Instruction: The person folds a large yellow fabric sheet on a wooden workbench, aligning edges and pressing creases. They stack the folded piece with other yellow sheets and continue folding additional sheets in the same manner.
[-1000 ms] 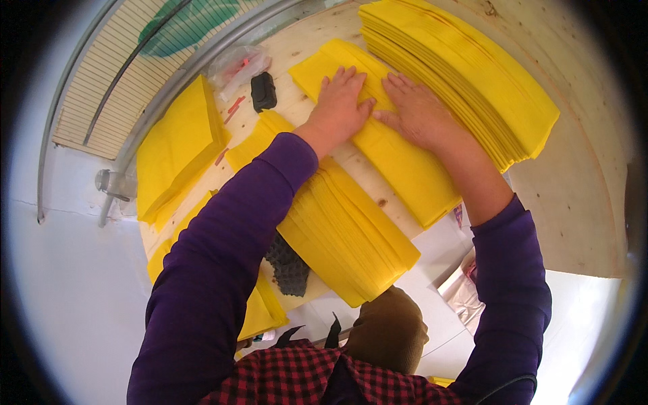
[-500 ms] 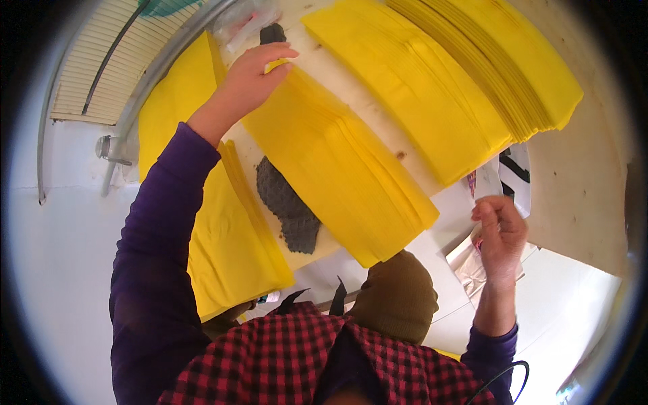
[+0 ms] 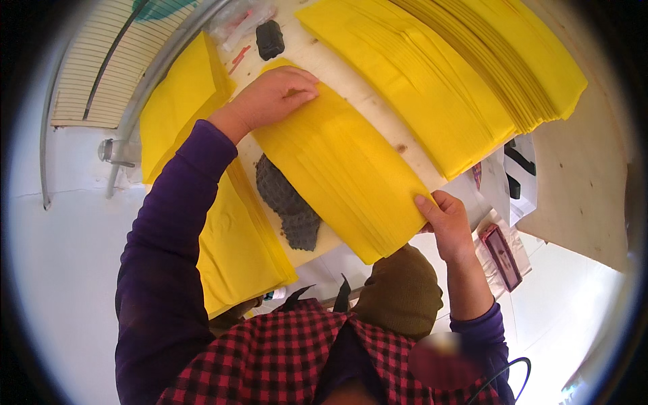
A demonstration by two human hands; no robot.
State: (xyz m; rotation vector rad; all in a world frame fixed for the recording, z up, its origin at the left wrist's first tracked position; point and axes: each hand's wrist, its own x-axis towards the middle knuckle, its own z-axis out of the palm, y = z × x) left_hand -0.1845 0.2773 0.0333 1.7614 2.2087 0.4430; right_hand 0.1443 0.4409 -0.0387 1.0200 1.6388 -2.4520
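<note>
A stack of long yellow fabric sheets (image 3: 344, 182) lies slantwise on the pale board in front of me. My left hand (image 3: 280, 98) rests on its far end. The fingers there are curled and pressed together near the stack's right edge; what is between them, if anything, is hidden. At the near right corner my right hand (image 3: 445, 219) pinches the sheets, thumb on top and the other fingers underneath. A dark grey textured cloth (image 3: 287, 202) sticks out from under the stack's left side.
More yellow stacks lie left (image 3: 236, 250) and right (image 3: 412, 81). Beyond my left hand are a black block (image 3: 270, 40), red strips (image 3: 238, 59) and a clear plastic bag (image 3: 236, 23). A dark red framed tray (image 3: 501, 256) sits at lower right, beside a wooden panel (image 3: 574, 182).
My right hand has come up and left onto the stack's near corner. My left hand has moved nearer and slightly right, uncovering the black block. The stack's top looks flatter.
</note>
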